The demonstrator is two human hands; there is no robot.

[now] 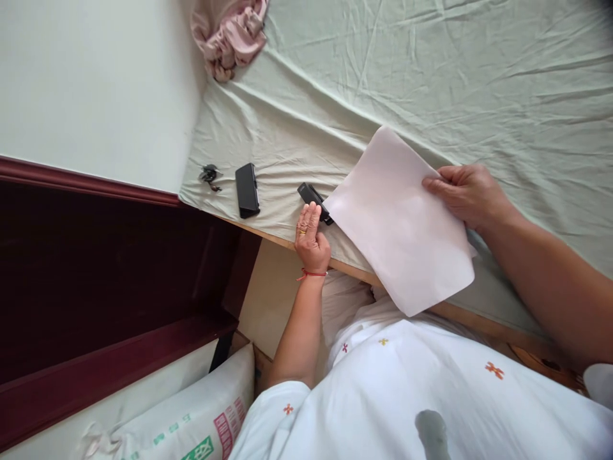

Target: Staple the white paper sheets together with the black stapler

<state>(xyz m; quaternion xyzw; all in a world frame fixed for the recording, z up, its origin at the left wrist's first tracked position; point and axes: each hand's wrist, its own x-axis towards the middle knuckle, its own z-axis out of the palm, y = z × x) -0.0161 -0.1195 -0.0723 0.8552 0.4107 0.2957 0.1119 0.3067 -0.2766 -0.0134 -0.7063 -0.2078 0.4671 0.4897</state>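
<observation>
Head camera, looking steeply down, close over bed (431,70) edge.

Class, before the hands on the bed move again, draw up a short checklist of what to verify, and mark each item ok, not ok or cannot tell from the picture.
1. Right hand grips the sheet of paper at its edge: ok.
2. Left hand has its fingertips on the small black device: ok, touching; whether it grips it, cannot tell.
3. Paper lies flat: not ok, one part overhangs the bed edge.
4. Paper is clear of the small black device: not ok, its corner meets or covers the device's end.
5. Black phone and the small dark clip lie apart from both hands: ok.
</observation>
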